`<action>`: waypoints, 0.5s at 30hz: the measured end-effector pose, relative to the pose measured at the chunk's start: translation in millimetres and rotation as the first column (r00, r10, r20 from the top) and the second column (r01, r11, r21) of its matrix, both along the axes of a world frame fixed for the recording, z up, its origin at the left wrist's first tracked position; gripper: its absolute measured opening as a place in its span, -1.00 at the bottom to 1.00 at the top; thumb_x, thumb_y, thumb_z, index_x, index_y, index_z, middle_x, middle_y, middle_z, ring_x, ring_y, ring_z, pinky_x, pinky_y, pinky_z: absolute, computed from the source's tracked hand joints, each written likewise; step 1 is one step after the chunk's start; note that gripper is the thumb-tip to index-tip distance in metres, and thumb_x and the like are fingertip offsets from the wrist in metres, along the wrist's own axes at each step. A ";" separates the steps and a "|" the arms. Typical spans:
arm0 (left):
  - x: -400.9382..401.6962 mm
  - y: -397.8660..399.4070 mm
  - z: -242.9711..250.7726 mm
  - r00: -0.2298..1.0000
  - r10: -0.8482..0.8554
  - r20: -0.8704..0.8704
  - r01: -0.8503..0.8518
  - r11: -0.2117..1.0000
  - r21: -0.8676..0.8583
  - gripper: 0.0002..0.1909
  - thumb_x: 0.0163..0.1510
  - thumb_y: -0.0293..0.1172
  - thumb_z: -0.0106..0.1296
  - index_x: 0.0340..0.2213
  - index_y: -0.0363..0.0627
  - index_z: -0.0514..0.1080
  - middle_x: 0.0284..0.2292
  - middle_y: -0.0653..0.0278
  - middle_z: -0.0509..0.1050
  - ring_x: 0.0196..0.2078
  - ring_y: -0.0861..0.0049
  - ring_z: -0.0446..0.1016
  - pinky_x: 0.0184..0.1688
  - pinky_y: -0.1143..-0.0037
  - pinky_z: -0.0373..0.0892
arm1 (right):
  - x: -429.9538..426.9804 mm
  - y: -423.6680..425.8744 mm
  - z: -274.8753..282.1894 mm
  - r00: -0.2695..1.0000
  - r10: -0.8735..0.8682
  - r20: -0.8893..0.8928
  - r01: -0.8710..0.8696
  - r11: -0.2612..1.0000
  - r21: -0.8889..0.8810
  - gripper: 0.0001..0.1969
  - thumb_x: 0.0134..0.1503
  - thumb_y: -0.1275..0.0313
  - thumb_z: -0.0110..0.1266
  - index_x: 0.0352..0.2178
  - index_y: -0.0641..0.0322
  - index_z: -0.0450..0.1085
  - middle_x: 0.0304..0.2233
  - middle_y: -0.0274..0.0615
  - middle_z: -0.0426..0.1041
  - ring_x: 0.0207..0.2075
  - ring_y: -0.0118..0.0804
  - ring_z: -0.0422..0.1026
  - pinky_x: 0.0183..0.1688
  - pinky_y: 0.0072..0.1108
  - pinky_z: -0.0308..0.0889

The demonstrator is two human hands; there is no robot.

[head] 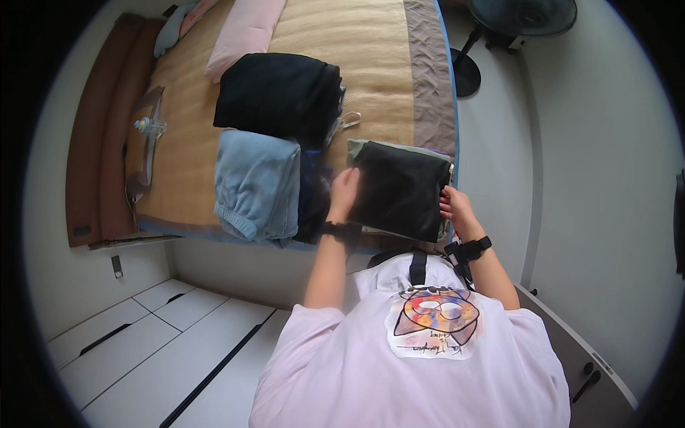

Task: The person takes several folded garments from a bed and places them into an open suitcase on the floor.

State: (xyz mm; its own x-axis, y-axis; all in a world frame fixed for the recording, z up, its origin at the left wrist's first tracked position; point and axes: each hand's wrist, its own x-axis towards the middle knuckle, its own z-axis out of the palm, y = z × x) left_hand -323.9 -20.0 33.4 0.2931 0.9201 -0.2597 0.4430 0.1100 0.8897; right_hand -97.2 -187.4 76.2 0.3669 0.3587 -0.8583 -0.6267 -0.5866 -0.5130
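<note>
A folded black garment [401,187] lies on top of a stack near the bed's edge, with a green folded cloth [357,147] showing beneath it. My left hand [345,190] is at the stack's left edge, slightly blurred. At its right edge is my right hand [455,206], fingers bent against the side of the stack; whether either hand grips cloth is unclear. Left of the stack are folded light-blue trousers [257,182] with a gathered waistband, beside a dark-blue garment [313,198]. A larger pile of folded black clothes [278,96] sits farther back.
The clothes rest on a woven bed mat [369,69]. A pink pillow [246,32] lies beyond the black pile. A baby bottle [150,126] is near the brown headboard [107,134]. At the bed's right stands a fan [524,16]; white cabinets [214,342] are at lower left.
</note>
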 end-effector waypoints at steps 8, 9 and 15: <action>1.3 -3.3 16.5 0.989 -0.018 -0.145 0.042 0.986 0.163 -0.60 -0.08 -0.17 0.07 -0.34 -0.31 0.38 -0.46 0.18 0.48 -0.40 0.49 0.44 -0.32 0.54 0.32 | -11.2 7.3 10.2 0.996 -0.010 0.093 0.014 0.999 -0.041 -0.56 -0.05 0.22 0.02 -0.17 0.23 0.21 -0.40 -0.31 0.32 -0.51 -0.49 0.29 -0.52 -0.67 0.23; 2.9 -4.9 20.1 0.987 -0.013 -0.161 0.041 0.985 0.168 -0.60 -0.10 -0.16 0.08 -0.36 -0.30 0.37 -0.47 0.14 0.47 -0.41 0.44 0.44 -0.33 0.51 0.32 | -11.3 7.6 9.3 0.994 0.031 0.101 -0.028 0.999 -0.022 -0.53 -0.07 0.25 0.05 -0.14 0.26 0.20 -0.40 -0.28 0.33 -0.51 -0.50 0.29 -0.54 -0.68 0.21; 12.8 -16.3 36.4 0.981 -0.015 -0.195 0.060 0.972 0.225 -0.61 -0.11 -0.15 0.08 -0.39 -0.26 0.35 -0.48 0.05 0.46 -0.40 0.25 0.45 -0.34 0.42 0.32 | -19.7 5.8 -9.3 0.906 0.220 0.362 -0.250 0.968 0.036 -0.53 -0.15 0.31 0.10 -0.23 0.45 0.28 -0.41 -0.13 0.39 -0.45 -0.25 0.37 -0.34 -0.58 0.29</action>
